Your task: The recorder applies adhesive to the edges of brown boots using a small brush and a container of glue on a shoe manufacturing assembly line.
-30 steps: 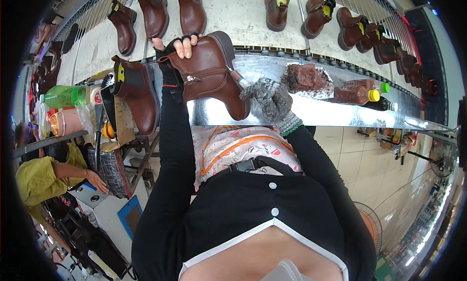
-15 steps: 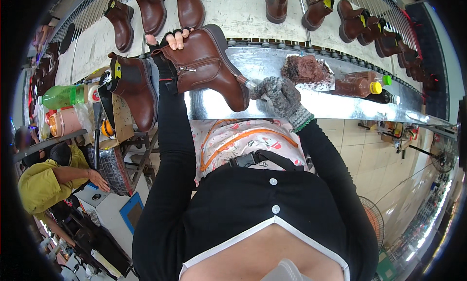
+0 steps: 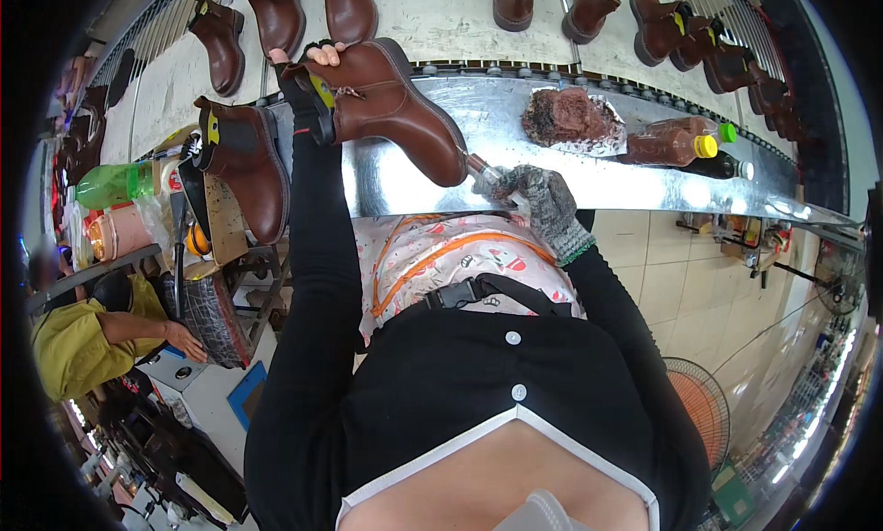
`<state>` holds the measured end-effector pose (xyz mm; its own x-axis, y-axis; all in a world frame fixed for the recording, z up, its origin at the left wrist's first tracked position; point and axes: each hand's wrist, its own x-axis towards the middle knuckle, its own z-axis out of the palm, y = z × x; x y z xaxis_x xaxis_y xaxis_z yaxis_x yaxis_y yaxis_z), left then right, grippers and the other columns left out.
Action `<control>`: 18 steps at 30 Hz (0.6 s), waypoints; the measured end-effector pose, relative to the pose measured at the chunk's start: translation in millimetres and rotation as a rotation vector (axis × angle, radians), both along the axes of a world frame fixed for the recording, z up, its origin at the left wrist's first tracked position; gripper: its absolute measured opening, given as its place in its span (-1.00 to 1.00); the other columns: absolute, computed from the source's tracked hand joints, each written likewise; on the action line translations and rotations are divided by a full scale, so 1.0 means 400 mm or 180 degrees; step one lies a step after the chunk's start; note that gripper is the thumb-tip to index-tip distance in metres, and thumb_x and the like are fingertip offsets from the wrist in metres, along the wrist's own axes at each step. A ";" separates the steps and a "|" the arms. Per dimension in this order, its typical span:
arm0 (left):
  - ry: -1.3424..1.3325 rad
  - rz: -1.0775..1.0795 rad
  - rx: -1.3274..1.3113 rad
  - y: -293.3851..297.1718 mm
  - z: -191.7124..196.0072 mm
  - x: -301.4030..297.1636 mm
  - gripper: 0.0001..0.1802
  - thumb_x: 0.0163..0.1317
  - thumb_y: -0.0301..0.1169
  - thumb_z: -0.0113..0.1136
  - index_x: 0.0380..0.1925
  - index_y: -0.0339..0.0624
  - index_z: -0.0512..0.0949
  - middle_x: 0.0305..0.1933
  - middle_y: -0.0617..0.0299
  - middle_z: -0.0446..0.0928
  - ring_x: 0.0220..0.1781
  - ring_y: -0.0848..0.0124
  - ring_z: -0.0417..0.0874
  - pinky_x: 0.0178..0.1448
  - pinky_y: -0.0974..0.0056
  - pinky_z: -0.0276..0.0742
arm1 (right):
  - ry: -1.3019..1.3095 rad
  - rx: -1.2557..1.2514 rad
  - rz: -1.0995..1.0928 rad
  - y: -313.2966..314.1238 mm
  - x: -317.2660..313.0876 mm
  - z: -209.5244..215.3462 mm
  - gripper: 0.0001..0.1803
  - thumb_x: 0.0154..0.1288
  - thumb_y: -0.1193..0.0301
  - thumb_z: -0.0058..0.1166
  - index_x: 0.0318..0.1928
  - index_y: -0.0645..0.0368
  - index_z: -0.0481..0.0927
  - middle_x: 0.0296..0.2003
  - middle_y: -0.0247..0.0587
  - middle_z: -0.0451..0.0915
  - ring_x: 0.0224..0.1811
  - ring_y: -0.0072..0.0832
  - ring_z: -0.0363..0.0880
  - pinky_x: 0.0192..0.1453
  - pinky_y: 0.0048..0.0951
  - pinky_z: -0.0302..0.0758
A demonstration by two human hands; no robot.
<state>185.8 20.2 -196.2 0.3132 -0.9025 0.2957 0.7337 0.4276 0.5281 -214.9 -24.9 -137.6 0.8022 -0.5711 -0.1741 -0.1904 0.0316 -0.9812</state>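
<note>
The brown ankle boot (image 3: 405, 108) is above the metal ledge's (image 3: 386, 183) far edge, now rolled so its opening shows, bringing its upper round toward you. Your left hand (image 3: 324, 53) clamps the shaft; your gloved right hand's (image 3: 549, 205) fingers pinch the small brush (image 3: 482, 171) by the toe. Any lettering is illegible.

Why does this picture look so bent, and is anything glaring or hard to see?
Head view: the wide lens curves the metal bench and white conveyor toward a black rim; head view: glare whitens patches of the bench; head view: the held boot looks fairly clear, farthest-right boots small and crowded.
</note>
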 end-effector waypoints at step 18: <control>-0.3910 0.2664 0.2720 -0.110 0.003 -0.076 -0.37 0.26 0.15 -0.22 -0.12 -0.24 0.46 -0.24 -0.11 0.56 -0.16 -0.04 0.58 -0.14 0.07 0.47 | -0.0597 0.2267 -0.1714 -0.045 -0.018 -0.055 -0.22 0.24 -0.26 -0.29 -0.39 0.31 0.57 -0.40 -0.09 0.58 -0.45 -0.34 0.58 -0.39 -0.44 0.55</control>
<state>155.5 -23.7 -195.0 0.7211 -0.6409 0.2630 -0.5055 -0.2271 0.8324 -222.0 -42.9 -159.6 0.5090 -0.6839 -0.5226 0.1863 0.6803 -0.7089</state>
